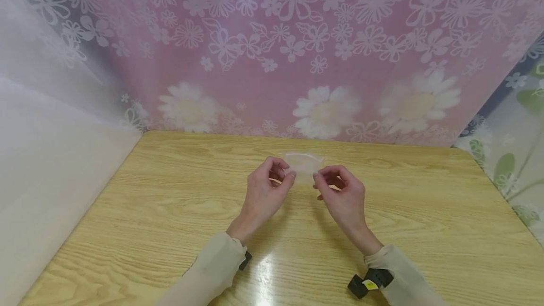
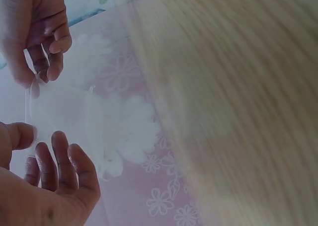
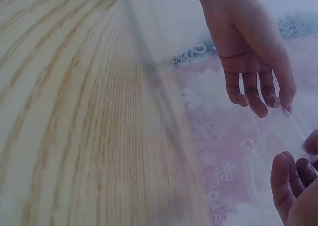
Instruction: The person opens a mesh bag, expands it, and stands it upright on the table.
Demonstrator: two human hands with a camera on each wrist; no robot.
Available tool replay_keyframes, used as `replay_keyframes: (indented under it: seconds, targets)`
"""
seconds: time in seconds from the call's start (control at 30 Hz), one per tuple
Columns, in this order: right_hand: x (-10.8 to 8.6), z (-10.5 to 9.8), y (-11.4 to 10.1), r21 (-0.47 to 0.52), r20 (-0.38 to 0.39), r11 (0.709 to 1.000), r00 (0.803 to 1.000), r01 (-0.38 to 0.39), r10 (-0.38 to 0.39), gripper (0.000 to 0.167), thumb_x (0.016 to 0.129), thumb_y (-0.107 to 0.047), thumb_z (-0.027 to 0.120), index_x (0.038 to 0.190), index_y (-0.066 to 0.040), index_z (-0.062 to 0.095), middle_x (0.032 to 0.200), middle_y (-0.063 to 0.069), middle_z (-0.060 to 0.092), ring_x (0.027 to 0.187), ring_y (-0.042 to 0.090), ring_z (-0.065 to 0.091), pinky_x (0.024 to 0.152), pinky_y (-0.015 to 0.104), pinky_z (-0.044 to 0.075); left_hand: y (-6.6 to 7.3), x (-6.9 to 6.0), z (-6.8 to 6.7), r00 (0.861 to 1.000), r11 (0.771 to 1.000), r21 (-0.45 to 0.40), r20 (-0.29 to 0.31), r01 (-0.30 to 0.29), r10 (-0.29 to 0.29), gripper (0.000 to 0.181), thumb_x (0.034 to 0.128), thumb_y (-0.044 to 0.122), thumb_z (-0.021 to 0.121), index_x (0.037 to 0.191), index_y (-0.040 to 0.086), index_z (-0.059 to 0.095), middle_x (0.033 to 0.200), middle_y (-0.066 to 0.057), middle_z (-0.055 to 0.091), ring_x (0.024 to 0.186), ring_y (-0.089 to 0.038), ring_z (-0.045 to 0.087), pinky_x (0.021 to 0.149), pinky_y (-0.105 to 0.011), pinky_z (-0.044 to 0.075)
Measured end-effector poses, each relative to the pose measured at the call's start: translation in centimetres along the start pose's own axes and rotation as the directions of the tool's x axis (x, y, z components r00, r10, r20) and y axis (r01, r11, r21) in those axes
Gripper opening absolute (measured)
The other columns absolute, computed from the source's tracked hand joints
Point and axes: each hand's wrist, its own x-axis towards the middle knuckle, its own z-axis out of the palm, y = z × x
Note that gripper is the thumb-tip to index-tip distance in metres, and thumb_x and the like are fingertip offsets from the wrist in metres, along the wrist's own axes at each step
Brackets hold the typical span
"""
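Evidently clear plastic film (image 1: 303, 162), left hand (image 1: 264, 188) and right hand (image 1: 346, 192) pinching its two sides.
Likely light, limp, slippery; best held by left and right edges.

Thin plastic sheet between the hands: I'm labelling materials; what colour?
Thin plastic sheet: clear, colourless; shows best in the left wrist view.

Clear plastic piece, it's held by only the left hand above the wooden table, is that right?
Not only the left hand: the head view shows both hands holding the clear plastic piece, the right hand too, above the wooden table.
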Motion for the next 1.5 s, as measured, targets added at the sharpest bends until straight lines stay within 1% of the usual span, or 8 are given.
replay_keyframes:
  seconds: [0.17, 0.37, 0.6, 0.8, 0.87, 1.03, 1.3, 1.5]
  targets:
    - [0.03, 0.07, -0.13, 0.048, 0.031, 0.998, 0.999, -0.038, 0.036, 0.021, 0.089, 0.002, 0.076, 0.105, 0.009, 0.064, 0.088, 0.000, 0.066, 0.070, 0.013, 0.073, 0.056, 0.028, 0.060, 0.12, -0.06, -0.02, 0.999, 1.000, -0.023, 0.028, 0.019, -0.018, 0.013, 0.0935, 0.015, 0.074, 0.103, 0.013, 0.065, 0.086, -0.002, 0.065, 0.082, -0.012, 0.066, 0.071, -0.023, 0.058]
    - [0.11, 0.19, -0.09, 0.056, 0.009, 0.996, 0.998, -0.069, 0.068, 0.022, 0.085, 0.012, 0.074, 0.104, 0.007, 0.064, 0.083, 0.002, 0.060, 0.068, 0.009, 0.069, 0.057, 0.026, 0.060, -0.07, 0.05, 0.00, 1.000, 1.000, -0.014, 0.008, -0.002, 0.003, 0.012, 0.0921, 0.009, 0.073, 0.100, 0.011, 0.065, 0.084, -0.003, 0.067, 0.078, -0.012, 0.066, 0.069, -0.021, 0.057]
    - [0.21, 0.17, 0.10, 0.035, -0.064, 0.998, 0.997, -0.046, 0.048, 0.015, 0.086, 0.011, 0.073, 0.098, 0.007, 0.065, 0.084, 0.001, 0.062, 0.065, 0.008, 0.068, 0.052, 0.027, 0.058, -0.14, 0.01, -0.08, 1.000, 1.000, 0.002, 0.003, 0.005, -0.005, 0.010, 0.0930, 0.009, 0.071, 0.100, 0.011, 0.064, 0.085, -0.003, 0.067, 0.078, -0.012, 0.065, 0.068, -0.021, 0.056]
    - [-0.03, 0.07, 0.13, 0.016, -0.090, 1.000, 0.996, -0.016, 0.018, 0.009, 0.091, 0.001, 0.073, 0.097, 0.005, 0.067, 0.084, 0.002, 0.066, 0.066, 0.019, 0.072, 0.053, 0.028, 0.059, -0.15, -0.07, -0.01, 1.000, 1.000, 0.026, -0.008, 0.003, -0.003, 0.008, 0.0946, 0.008, 0.067, 0.102, 0.010, 0.064, 0.087, -0.004, 0.065, 0.079, -0.012, 0.064, 0.068, -0.021, 0.056]
    - [-0.09, 0.08, 0.10, 0.016, -0.096, 1.000, 0.995, -0.010, 0.012, 0.010, 0.092, -0.001, 0.073, 0.098, 0.004, 0.067, 0.085, 0.002, 0.065, 0.067, 0.019, 0.072, 0.053, 0.027, 0.059, -0.16, -0.08, 0.05, 1.000, 0.999, 0.032, -0.001, -0.005, 0.005, 0.009, 0.0949, 0.007, 0.067, 0.103, 0.009, 0.063, 0.087, -0.004, 0.064, 0.079, -0.012, 0.064, 0.068, -0.021, 0.056]
    - [-0.10, 0.18, -0.01, 0.022, -0.103, 1.000, 0.995, 0.005, -0.002, 0.012, 0.092, -0.002, 0.074, 0.097, 0.005, 0.066, 0.085, 0.001, 0.065, 0.068, 0.016, 0.073, 0.053, 0.026, 0.058, -0.12, -0.10, 0.19, 1.000, 0.999, 0.028, 0.012, -0.019, 0.018, 0.009, 0.0949, 0.008, 0.067, 0.103, 0.010, 0.064, 0.087, -0.004, 0.065, 0.079, -0.013, 0.065, 0.069, -0.021, 0.057]
    - [-0.08, 0.33, -0.14, 0.013, -0.123, 1.000, 0.992, 0.002, 0.000, 0.023, 0.089, -0.002, 0.078, 0.084, 0.007, 0.057, 0.075, 0.000, 0.060, 0.059, 0.013, 0.069, 0.051, 0.025, 0.057, -0.20, -0.06, 0.33, 0.999, 0.999, 0.027, -0.003, -0.037, 0.037, 0.005, 0.0936, 0.010, 0.070, 0.096, 0.010, 0.065, 0.084, -0.002, 0.067, 0.076, -0.011, 0.064, 0.067, -0.021, 0.056]
    - [0.03, 0.40, -0.10, 0.034, -0.090, 0.999, 0.996, 0.025, -0.022, 0.019, 0.087, 0.000, 0.078, 0.089, 0.007, 0.061, 0.080, 0.000, 0.064, 0.063, 0.012, 0.070, 0.050, 0.025, 0.057, -0.21, 0.00, 0.26, 0.999, 1.000, 0.020, -0.024, -0.024, 0.025, 0.007, 0.0943, 0.014, 0.072, 0.095, 0.012, 0.065, 0.085, -0.001, 0.066, 0.077, -0.010, 0.064, 0.067, -0.021, 0.056]
